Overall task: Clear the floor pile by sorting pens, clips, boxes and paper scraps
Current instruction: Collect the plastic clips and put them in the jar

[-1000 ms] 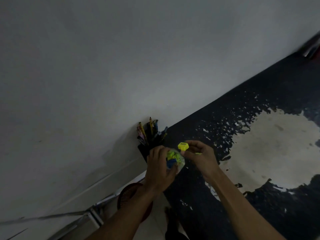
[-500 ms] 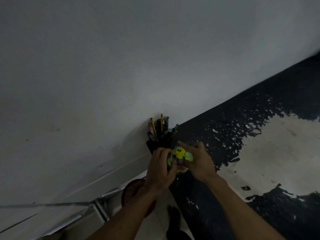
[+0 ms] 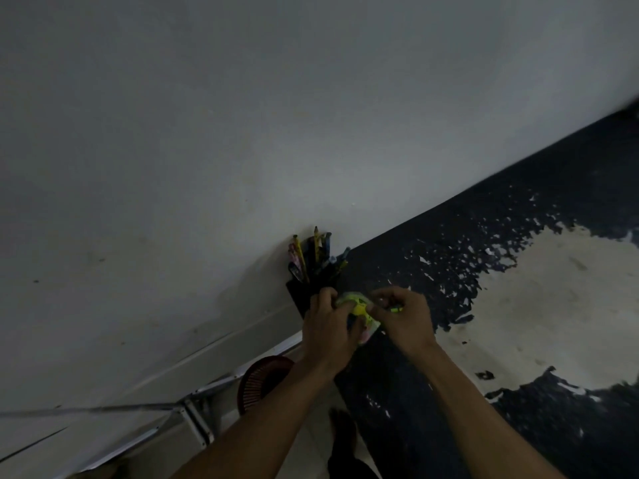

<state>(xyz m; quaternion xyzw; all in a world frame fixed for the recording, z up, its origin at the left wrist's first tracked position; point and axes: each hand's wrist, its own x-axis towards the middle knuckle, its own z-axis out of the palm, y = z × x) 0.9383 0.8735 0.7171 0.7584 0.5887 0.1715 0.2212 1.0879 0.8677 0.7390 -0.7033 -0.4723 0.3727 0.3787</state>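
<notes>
My left hand [image 3: 330,326] grips a small clear packet of bright clips [image 3: 359,314], mostly yellow-green with a bit of blue. My right hand [image 3: 403,318] meets it from the right, fingers curled, pinching a small yellow-green clip [image 3: 394,309] at the packet's edge. Just behind the hands stands a black pen holder [image 3: 301,295] full of pens and pencils [image 3: 313,255], set against the wall. The packet's far side is hidden by my fingers.
A pale wall [image 3: 242,133] fills the upper left. A dark tabletop [image 3: 518,271] with worn pale patches runs to the right. Below lie a red round basket [image 3: 262,378], a metal frame [image 3: 197,420] and my foot [image 3: 342,430] on the floor.
The right hand brought a yellow clip from above the packet down to it. Both hands have closed in together around the packet.
</notes>
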